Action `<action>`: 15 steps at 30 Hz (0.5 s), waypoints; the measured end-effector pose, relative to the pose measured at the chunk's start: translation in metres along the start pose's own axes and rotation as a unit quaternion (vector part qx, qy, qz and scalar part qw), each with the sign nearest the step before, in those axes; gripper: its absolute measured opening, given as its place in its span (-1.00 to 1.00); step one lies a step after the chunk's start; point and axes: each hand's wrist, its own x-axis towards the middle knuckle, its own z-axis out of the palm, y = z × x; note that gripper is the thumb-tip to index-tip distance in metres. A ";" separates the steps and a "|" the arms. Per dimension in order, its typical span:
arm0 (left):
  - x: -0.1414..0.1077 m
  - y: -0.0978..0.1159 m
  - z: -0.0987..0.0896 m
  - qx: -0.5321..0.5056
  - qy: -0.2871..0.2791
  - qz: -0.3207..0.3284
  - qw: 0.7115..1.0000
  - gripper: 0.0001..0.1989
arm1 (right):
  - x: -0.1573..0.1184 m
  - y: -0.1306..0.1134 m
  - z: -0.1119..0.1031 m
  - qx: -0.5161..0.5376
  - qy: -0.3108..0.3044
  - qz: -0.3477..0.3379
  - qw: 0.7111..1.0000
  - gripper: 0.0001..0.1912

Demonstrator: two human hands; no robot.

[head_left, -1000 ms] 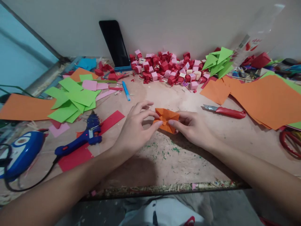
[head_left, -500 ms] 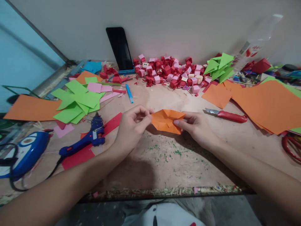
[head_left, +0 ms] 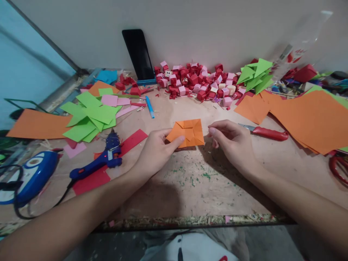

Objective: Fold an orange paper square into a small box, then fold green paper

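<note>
A square of creased orange paper (head_left: 193,131), with fold lines around a smaller square at its middle, is held above the worktable. My left hand (head_left: 160,146) grips its left side, thumb on top and fingers underneath. Just off the paper's right edge is my right hand (head_left: 232,141), loosely curled, its fingers a little apart and holding nothing. A utility knife (head_left: 268,133) with a red handle lies beyond my right hand. To the left of my left hand rests a blue hot glue gun (head_left: 104,159) on red paper strips (head_left: 133,142).
Small red and pink paper cubes (head_left: 195,81) are heaped along the wall beside an upright phone (head_left: 138,54). Green paper pieces (head_left: 89,114) lie left, orange sheets (head_left: 312,119) right. Red-handled scissors (head_left: 337,168) sit at the right edge. A blue pen (head_left: 149,107) lies behind.
My right hand has let go of the orange paper and moved slightly right. My left hand now holds the paper alone, with its thumb across it, and the paper has turned.
</note>
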 end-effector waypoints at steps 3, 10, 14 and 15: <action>-0.003 0.001 0.001 0.024 0.007 0.019 1.000 -0.84 | -0.002 -0.003 -0.001 -0.034 -0.043 0.004 0.998 -0.83; -0.011 0.003 0.004 0.101 -0.006 0.070 0.992 -0.78 | 0.001 0.003 0.002 -0.052 -0.101 0.052 0.992 -0.75; -0.013 0.002 0.004 0.122 -0.025 0.092 0.988 -0.76 | 0.003 0.003 0.003 0.014 -0.106 0.097 0.990 -0.68; -0.013 0.002 0.005 0.126 -0.024 0.095 0.987 -0.76 | 0.003 0.003 0.003 0.022 -0.107 0.100 0.989 -0.68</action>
